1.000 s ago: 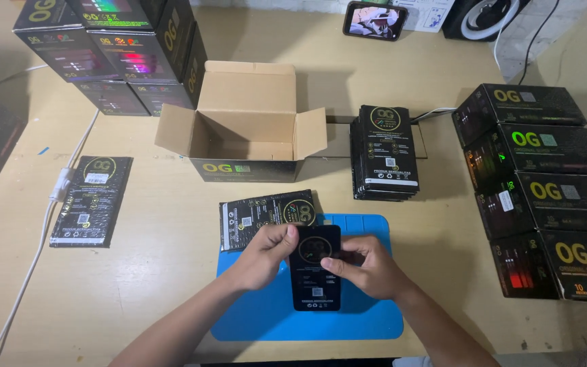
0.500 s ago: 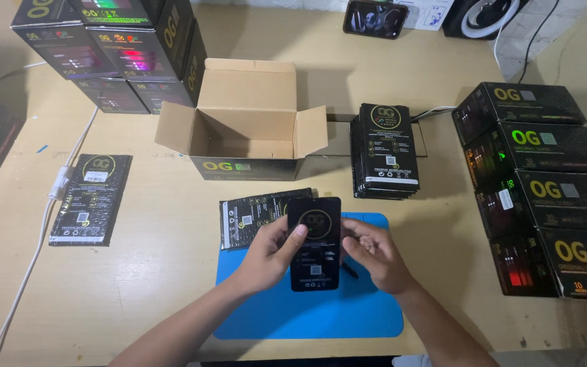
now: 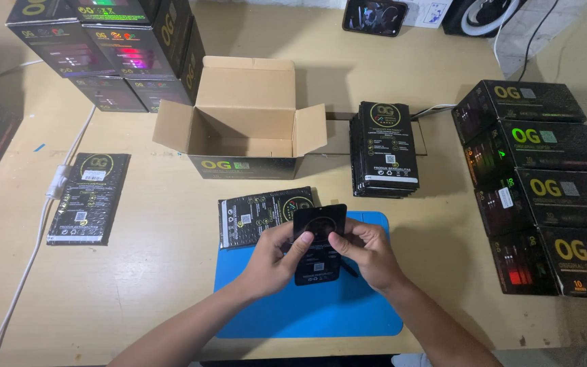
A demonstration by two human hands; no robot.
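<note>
Both my hands hold one small flat black packet (image 3: 318, 234) above the blue mat (image 3: 307, 306). My left hand (image 3: 272, 258) grips its left edge, thumb on the face. My right hand (image 3: 368, 251) pinches its right side near the top. The packet tilts with its top end away from me. Just left of it, another black packet (image 3: 259, 214) lies flat, half on the mat's far corner.
An open cardboard box (image 3: 246, 129) stands behind the mat. A stack of black packets (image 3: 385, 149) sits to its right. Black boxes are piled at the right (image 3: 545, 197) and far left (image 3: 103, 47). One packet (image 3: 90, 197) lies at left beside a white cable (image 3: 32, 251).
The packet has been lifted and moved slightly away from me, tilting up. My fingers have shifted toward its upper part.
</note>
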